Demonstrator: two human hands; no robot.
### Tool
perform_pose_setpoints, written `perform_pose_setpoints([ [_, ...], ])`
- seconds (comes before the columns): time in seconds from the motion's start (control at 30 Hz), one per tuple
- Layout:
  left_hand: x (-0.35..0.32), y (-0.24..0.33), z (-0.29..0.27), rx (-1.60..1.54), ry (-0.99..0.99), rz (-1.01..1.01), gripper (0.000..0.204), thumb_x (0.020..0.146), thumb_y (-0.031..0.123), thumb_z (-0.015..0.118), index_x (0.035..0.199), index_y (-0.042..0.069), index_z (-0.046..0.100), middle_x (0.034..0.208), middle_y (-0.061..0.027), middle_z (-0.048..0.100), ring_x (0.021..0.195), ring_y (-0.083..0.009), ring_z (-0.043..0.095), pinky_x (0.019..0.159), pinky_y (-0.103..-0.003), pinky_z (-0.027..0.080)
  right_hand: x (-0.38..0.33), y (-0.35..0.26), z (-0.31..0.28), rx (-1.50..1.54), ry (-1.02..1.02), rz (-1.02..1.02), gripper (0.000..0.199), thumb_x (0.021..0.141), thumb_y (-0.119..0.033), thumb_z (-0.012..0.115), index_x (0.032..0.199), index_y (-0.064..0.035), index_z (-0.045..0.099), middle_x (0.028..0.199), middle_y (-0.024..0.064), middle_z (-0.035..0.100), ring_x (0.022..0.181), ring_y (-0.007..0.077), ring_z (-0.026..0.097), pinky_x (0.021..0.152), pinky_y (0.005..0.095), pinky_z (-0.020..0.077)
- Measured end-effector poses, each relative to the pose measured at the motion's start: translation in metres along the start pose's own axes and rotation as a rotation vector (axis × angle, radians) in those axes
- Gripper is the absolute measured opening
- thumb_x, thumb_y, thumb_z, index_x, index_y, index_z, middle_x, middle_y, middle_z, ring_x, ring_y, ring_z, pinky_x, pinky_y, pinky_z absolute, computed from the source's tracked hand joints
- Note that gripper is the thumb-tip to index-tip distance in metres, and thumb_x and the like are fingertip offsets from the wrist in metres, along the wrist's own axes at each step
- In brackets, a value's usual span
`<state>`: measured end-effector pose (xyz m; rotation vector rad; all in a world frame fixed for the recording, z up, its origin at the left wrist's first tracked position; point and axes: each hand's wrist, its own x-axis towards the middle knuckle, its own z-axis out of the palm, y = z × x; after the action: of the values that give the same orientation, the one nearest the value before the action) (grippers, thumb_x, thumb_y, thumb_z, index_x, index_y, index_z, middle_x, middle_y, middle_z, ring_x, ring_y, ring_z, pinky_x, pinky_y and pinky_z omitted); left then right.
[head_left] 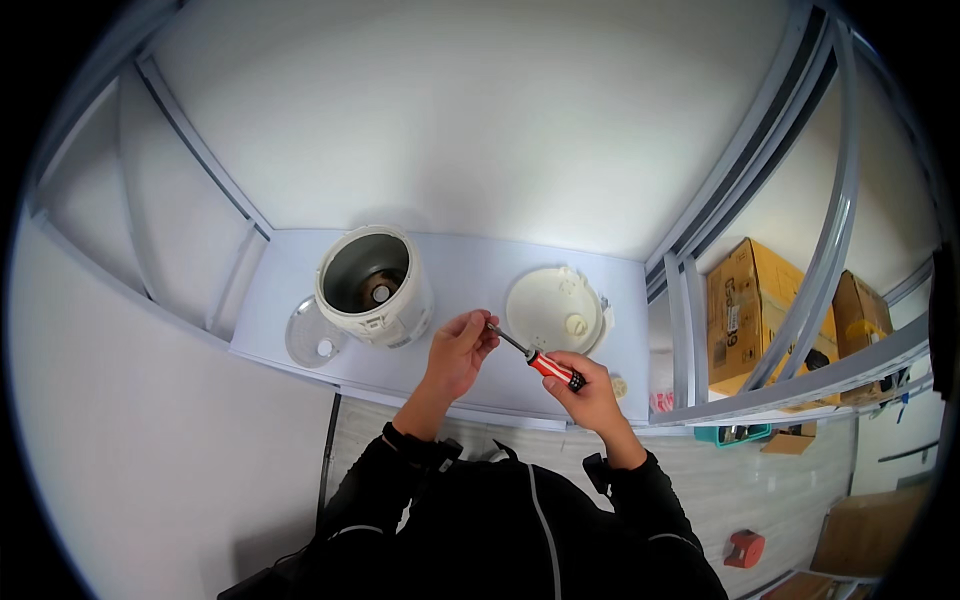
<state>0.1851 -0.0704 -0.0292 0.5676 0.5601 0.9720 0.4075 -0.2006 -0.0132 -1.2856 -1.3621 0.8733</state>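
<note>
My right hand is wrapped round the red, white-striped handle of a screwdriver, its shaft pointing up and left. At the tip, the thumb and fingers of my left hand are pinched together. Whether they grip the tip itself or some small part there is too small to tell. Behind my left hand stands a white rice cooker body, uncovered, with a round heating plate and brownish stains inside. Beyond the screwdriver lies a round white lid with a small knob-like piece on it.
A clear round disc lies left of the cooker on the pale table. A small yellowish part sits near the right front edge. Metal frame posts stand at right, with cardboard boxes beyond. A red object is on the floor.
</note>
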Motion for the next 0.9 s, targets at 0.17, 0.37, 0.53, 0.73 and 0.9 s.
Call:
perform_pose_setpoints([
  [0.17,-0.001,-0.001,-0.003,0.024,-0.007,0.016,0.014,0.107,0.021,0.066,0.112,0.009,0.072,0.112,-0.0048,0.073,0.1,-0.0157,0.07,0.09,-0.032,0.059,0.001,-0.002,0.002,-0.015,0.001,0.003,0.032,0.093,-0.009,0.08,0.123,-0.002,0.071,0.107,0.0101,0.075,0.094,0.016,0.069,0.084,0.0306,0.0547],
  [0.37,-0.005,-0.003,-0.005,0.106,0.023,0.047,0.016,0.107,0.022,0.066,0.113,0.009,0.071,0.111,-0.0046,0.073,0.102,-0.0167,0.071,0.091,-0.033,0.059,-0.001,-0.009,0.007,-0.064,0.019,0.034,0.032,0.092,-0.01,0.081,0.122,-0.0026,0.071,0.105,0.0096,0.075,0.09,0.0179,0.07,0.081,0.0312,0.0549],
  [0.53,-0.011,-0.003,-0.012,0.176,0.072,0.034,0.018,0.106,0.023,0.067,0.115,0.008,0.07,0.11,-0.0043,0.073,0.101,-0.017,0.07,0.091,-0.034,0.058,-0.001,-0.023,0.017,-0.237,0.058,-0.054,0.038,0.087,-0.009,0.083,0.122,-0.003,0.07,0.107,0.0135,0.074,0.093,0.0262,0.073,0.082,0.0339,0.0563],
  [0.73,-0.018,0.0,-0.035,0.143,0.219,0.073,0.022,0.106,0.025,0.068,0.117,0.006,0.069,0.108,-0.0034,0.072,0.099,-0.0165,0.07,0.089,-0.034,0.056,-0.005,-0.027,0.05,-0.161,0.016,-0.028,0.049,0.083,-0.004,0.08,0.129,-0.0032,0.064,0.11,0.017,0.068,0.099,0.0329,0.069,0.085,0.0393,0.0551],
  [0.9,-0.035,0.015,-0.049,0.122,0.322,0.1,0.028,0.106,0.025,0.068,0.12,0.001,0.07,0.107,-0.0054,0.073,0.094,-0.0144,0.069,0.087,-0.031,0.057,0.0,-0.03,0.072,-0.169,-0.055,-0.222,0.047,0.082,0.002,0.073,0.129,-0.0027,0.063,0.115,0.0175,0.063,0.102,0.0352,0.065,0.088,0.0403,0.0539],
])
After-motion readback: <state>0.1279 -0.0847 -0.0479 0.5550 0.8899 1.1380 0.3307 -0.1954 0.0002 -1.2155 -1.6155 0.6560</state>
